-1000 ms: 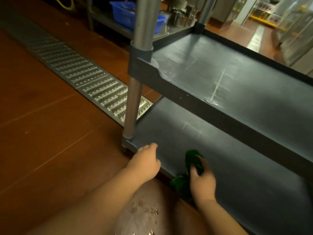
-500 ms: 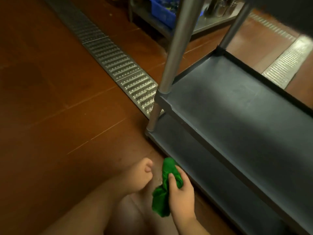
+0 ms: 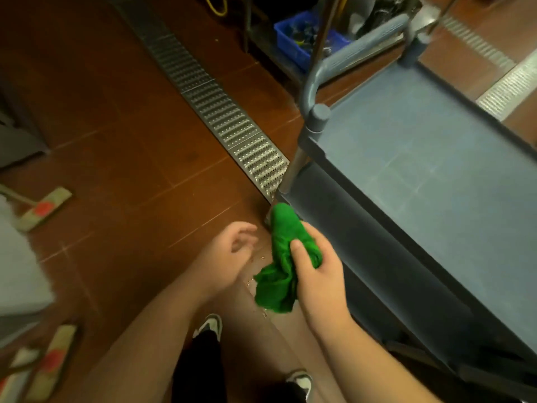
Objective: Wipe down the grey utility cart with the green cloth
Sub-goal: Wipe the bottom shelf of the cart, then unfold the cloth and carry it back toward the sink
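- Head view: right hand point(image 3: 321, 282) gripping bunched cloth point(image 3: 283, 258), thumb curled over, keeping wad ready for wiping.
- Cloth sitting just beside cart point(image 3: 421, 158) near corner, below top shelf edge.
- Left hand point(image 3: 232, 248) hovering loosely curled, holding nothing.

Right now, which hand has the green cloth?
The right hand grips the green cloth beside the grey cart; the left hand holds nothing.

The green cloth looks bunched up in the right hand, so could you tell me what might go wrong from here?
1. The crumpled green cloth, gripped by the right hand, may wipe the grey plastic utility cart only in a narrow strip.
2. Its loose tail hangs toward the red-brown tiled floor, where specks lie, and could pick up dirt.
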Motion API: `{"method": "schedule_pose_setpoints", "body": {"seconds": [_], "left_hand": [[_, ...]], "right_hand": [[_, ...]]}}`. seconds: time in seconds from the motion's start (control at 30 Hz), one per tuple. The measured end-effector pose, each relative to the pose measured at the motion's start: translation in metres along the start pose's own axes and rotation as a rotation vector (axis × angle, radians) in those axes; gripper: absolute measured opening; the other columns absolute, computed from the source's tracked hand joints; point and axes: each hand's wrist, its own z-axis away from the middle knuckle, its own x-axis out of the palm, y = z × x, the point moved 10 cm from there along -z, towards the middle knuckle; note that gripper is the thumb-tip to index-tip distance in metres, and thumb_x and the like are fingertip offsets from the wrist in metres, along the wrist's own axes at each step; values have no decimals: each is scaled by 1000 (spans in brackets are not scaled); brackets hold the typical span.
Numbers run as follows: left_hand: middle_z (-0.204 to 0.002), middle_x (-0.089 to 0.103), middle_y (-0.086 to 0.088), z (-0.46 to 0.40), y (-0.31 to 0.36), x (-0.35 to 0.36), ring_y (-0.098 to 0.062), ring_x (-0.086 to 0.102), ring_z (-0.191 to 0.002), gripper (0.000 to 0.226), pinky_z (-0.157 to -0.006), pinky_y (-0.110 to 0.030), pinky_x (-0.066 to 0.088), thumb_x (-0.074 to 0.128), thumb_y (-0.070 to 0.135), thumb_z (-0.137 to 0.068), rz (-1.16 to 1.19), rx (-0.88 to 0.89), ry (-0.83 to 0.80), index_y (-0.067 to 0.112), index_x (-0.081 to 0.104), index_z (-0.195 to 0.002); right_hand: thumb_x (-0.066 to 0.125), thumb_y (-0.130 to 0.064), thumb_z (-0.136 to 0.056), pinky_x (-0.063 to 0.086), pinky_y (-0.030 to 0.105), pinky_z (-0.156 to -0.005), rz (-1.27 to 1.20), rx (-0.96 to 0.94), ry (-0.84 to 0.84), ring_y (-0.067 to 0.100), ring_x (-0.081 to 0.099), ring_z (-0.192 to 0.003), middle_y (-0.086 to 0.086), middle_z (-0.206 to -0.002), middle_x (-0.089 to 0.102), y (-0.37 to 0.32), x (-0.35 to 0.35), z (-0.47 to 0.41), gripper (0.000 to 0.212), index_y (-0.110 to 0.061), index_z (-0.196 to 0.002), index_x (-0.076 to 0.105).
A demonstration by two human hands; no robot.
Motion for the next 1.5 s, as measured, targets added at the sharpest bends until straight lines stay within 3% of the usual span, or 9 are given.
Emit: {"method": "schedule_pose_setpoints", "body": {"seconds": [0.07, 0.23, 0.4, 0.57, 0.7, 0.93, 1.07, 1.17, 1.5], "left_hand": [[-110, 65, 16, 18, 60, -21, -7, 63, -106, 35, -98, -43, 50, 50, 13, -97, -2, 95, -2, 47, 52, -107], [-111, 67, 10, 54, 195, -57, -6, 65, -103, 28, -93, -34, 52, 48, 13, -99, 13, 305, -67, 36, 53, -114], [-122, 65, -17, 89, 288, -23, -23, 65, -112, 36, -97, -43, 53, 54, 30, -98, 300, 383, -329, 13, 53, -130], [-128, 63, -21, 126, 340, 43, -37, 57, -122, 37, -107, -52, 42, 55, 28, -92, 558, 319, -655, 10, 60, -124], [-120, 67, -16, 133, 361, 76, -35, 62, -117, 38, -100, -51, 48, 65, 23, -85, 537, 400, -590, 13, 59, -120], [-93, 71, 0, 130, 388, 87, -11, 69, -87, 29, -84, -42, 57, 77, 37, -80, 151, 626, -180, 24, 58, -98], [-106, 73, -7, 120, 384, 101, -23, 71, -98, 52, -88, -52, 56, 77, 44, -76, 231, 463, -353, 16, 59, -116], [-112, 71, -16, 117, 390, 99, -30, 70, -101, 38, -89, -51, 56, 66, 27, -88, 311, 405, -435, 7, 56, -120], [-124, 66, -19, 97, 419, 92, -35, 62, -117, 41, -101, -50, 49, 63, 16, -89, 329, 342, -617, 4, 58, -128]], "right_hand": [[60, -7, -96, 52, 17, -81, -22, -94, 29, 4, 68, -97, -14, -103, 73, -64, -13, 7, 29, -30, -113, 67], [67, -25, -91, 54, 45, -93, -203, -213, 140, 24, 69, -106, 0, -112, 74, -175, -47, 29, 25, -36, -113, 70], [81, -59, -66, 51, 56, -94, -512, -230, 126, 36, 64, -107, 17, -119, 68, -236, -67, 58, 68, -22, -120, 63], [55, -36, -93, 46, 62, -100, -744, -241, 293, 37, 65, -104, 21, -112, 69, -256, -107, 88, 35, -9, -115, 60], [47, -29, -103, 49, 60, -97, -861, -195, 380, 41, 66, -108, 27, -114, 66, -244, -138, 105, 28, -6, -112, 59], [53, -54, -93, 54, 48, -87, -686, -137, 261, 28, 68, -109, 8, -119, 71, -230, -190, 113, 49, -21, -130, 52], [78, -34, -80, 57, 30, -82, -101, -231, 247, 13, 70, -100, -5, -108, 72, -238, -209, 94, 50, -29, -123, 55], [72, -22, -85, 54, 25, -61, -210, -275, 197, 18, 70, -84, 3, -93, 73, -253, -217, 84, 32, -13, -113, 62], [65, -23, -94, 51, 44, -98, -95, -302, 216, 20, 68, -108, 3, -112, 74, -278, -261, 50, 26, -16, -119, 66]]}}
